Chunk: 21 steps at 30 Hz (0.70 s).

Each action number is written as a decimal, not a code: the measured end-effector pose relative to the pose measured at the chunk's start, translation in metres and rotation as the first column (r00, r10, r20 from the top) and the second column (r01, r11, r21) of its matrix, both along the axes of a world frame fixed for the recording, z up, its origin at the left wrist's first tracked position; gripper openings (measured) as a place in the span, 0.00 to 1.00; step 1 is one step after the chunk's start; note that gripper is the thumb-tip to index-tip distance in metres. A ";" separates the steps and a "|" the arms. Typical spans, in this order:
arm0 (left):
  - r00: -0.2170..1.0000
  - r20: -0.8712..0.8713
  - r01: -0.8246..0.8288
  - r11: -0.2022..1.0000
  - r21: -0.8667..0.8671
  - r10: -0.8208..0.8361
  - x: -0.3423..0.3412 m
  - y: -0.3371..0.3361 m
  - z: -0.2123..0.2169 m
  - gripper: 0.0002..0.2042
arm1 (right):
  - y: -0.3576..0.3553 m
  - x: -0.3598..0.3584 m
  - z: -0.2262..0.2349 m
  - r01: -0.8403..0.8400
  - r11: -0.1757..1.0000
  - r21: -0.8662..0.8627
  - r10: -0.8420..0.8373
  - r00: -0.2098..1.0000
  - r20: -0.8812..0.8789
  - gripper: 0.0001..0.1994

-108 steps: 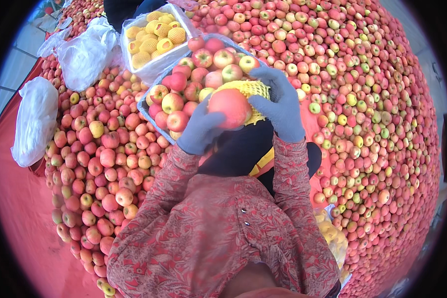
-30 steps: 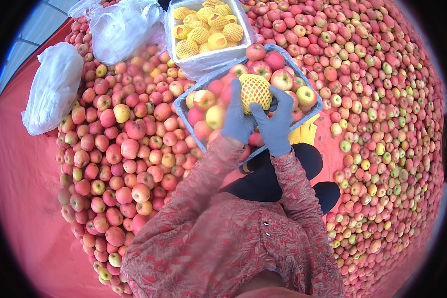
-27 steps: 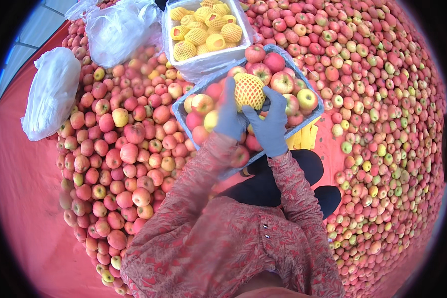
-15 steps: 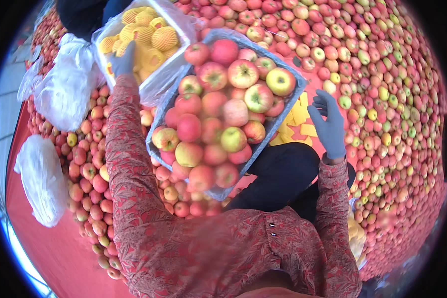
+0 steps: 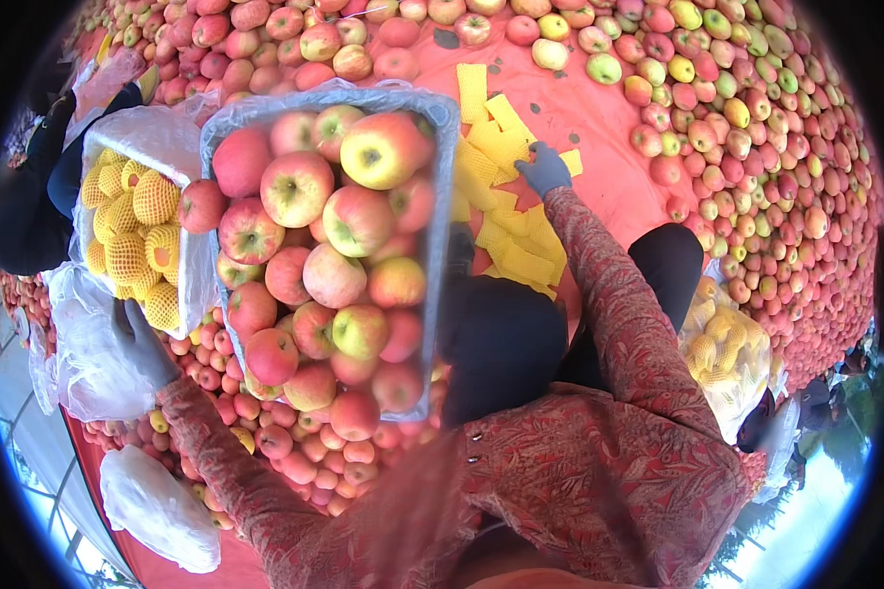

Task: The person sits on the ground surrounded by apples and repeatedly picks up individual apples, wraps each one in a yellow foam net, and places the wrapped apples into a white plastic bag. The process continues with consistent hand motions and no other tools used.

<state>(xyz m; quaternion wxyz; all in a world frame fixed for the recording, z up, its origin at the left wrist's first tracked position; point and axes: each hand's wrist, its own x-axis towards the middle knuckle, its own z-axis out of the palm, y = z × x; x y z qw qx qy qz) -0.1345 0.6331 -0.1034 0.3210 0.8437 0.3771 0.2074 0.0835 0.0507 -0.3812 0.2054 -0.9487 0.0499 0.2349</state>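
Note:
My left hand [image 5: 145, 344], in a grey glove, is at the near edge of a plastic-lined box [image 5: 198, 270]. Its fingers are stretched out, and no object shows in them. Inside that box lie several fruits in yellow foam nets [image 5: 126, 253]. Beside it, a blue-grey crate [image 5: 446, 147] is heaped with loose red and yellow apples [image 5: 334, 275]. Over on the right, my gloved right hand [image 5: 546, 171] reaches to a spread of flat yellow foam nets [image 5: 501, 147]. Its fingers are apart at the edge of the pile, and I see nothing held in them.
Loose apples [image 5: 756, 147] cover much of the red sheet [image 5: 609, 137]. White plastic bags [image 5: 157, 506] lie at the left. A clear bag of yellow foam nets [image 5: 722, 348] stands at my right. Another person's dark-clothed legs [image 5: 64, 167] are at the far left.
My left hand has come out of the box of netted fruit to its near edge. My right hand has moved from the air onto the yellow foam nets. The view has turned rightward.

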 end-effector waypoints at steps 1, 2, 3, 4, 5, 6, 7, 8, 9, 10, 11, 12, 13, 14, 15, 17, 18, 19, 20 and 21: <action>1.000 -0.018 0.015 1.000 0.008 -0.014 -0.007 -0.026 0.010 0.21 | 0.012 0.003 -0.003 -0.036 0.997 -0.063 0.032 0.997 -0.064 0.23; 0.999 -0.032 0.040 0.999 0.012 -0.039 -0.008 -0.051 0.018 0.19 | 0.020 0.003 -0.005 -0.066 0.990 -0.127 0.050 0.991 -0.126 0.23; 0.994 -0.036 0.104 0.994 0.039 -0.103 -0.007 -0.077 0.030 0.18 | 0.023 0.003 -0.006 -0.101 0.978 -0.185 0.066 0.980 -0.189 0.22; 0.984 -0.040 0.174 0.983 0.061 -0.171 -0.002 -0.103 0.041 0.18 | 0.019 0.002 -0.006 -0.070 0.990 -0.120 0.046 0.979 -0.197 0.21; 0.977 -0.039 0.213 0.975 0.067 -0.211 0.004 -0.130 0.052 0.17 | 0.014 -0.002 -0.004 -0.046 0.997 -0.057 0.033 0.978 -0.208 0.20; 0.965 -0.038 0.262 0.963 0.057 -0.260 0.015 -0.157 0.063 0.16 | 0.005 -0.011 -0.003 -0.013 1.000 0.001 0.013 0.975 -0.221 0.19; 0.944 -0.049 0.328 0.944 0.034 -0.327 0.026 -0.184 0.075 0.15 | -0.007 -0.020 -0.009 0.026 0.998 0.058 -0.017 0.987 -0.159 0.16; 0.919 -0.056 0.392 0.920 0.020 -0.390 0.038 -0.211 0.084 0.15 | -0.017 -0.024 -0.002 0.054 0.989 0.138 -0.034 0.989 -0.142 0.15; 0.886 0.010 0.463 0.884 -0.066 -0.463 0.052 -0.241 0.089 0.14 | -0.030 -0.029 0.011 0.080 0.974 0.214 -0.055 0.991 -0.118 0.15; 0.849 0.070 0.528 0.836 -0.148 -0.523 0.065 -0.273 0.094 0.14 | -0.040 -0.040 0.028 0.100 0.951 0.292 -0.072 0.992 -0.104 0.15; 0.770 0.052 0.636 0.758 -0.142 -0.636 0.074 -0.298 0.095 0.15 | -0.044 -0.045 0.058 0.111 0.916 0.386 -0.094 0.994 -0.065 0.13; 0.672 0.040 0.737 0.662 -0.137 -0.740 0.085 -0.322 0.095 0.16 | -0.049 -0.051 0.086 0.094 0.884 0.459 -0.091 0.995 -0.030 0.13; 0.626 0.044 0.777 0.618 -0.116 -0.779 0.097 -0.347 0.091 0.17 | -0.053 -0.057 0.112 0.068 0.844 0.532 -0.087 0.996 0.011 0.13; 0.591 0.035 0.805 0.586 -0.095 -0.806 0.105 -0.370 0.089 0.18 | -0.052 -0.062 0.141 0.028 0.793 0.608 -0.070 0.997 0.045 0.13; 0.584 0.062 0.812 0.581 -0.057 -0.810 0.113 -0.389 0.083 0.18 | -0.053 -0.067 0.173 -0.002 0.774 0.633 -0.059 0.995 0.075 0.12; 0.542 0.126 0.838 0.546 0.000 -0.831 0.120 -0.422 0.079 0.19 | -0.061 -0.078 0.233 -0.052 0.735 0.676 -0.051 0.990 0.131 0.12; 0.513 0.162 0.852 0.523 0.021 -0.843 0.121 -0.435 0.081 0.19 | -0.066 -0.082 0.255 -0.096 0.734 0.672 -0.042 0.982 0.186 0.12; 0.479 0.192 0.867 0.496 0.047 -0.856 0.119 -0.447 0.084 0.19 | -0.071 -0.085 0.274 -0.137 0.730 0.669 -0.038 0.970 0.239 0.12; 0.513 0.192 0.854 0.519 -0.021 -0.836 0.113 -0.456 0.091 0.18 | -0.077 -0.091 0.289 -0.174 0.725 0.666 -0.033 0.957 0.287 0.12; 0.549 0.192 0.835 0.543 -0.088 -0.813 0.105 -0.464 0.099 0.17 | -0.082 -0.095 0.303 -0.191 0.723 0.664 -0.031 0.951 0.307 0.12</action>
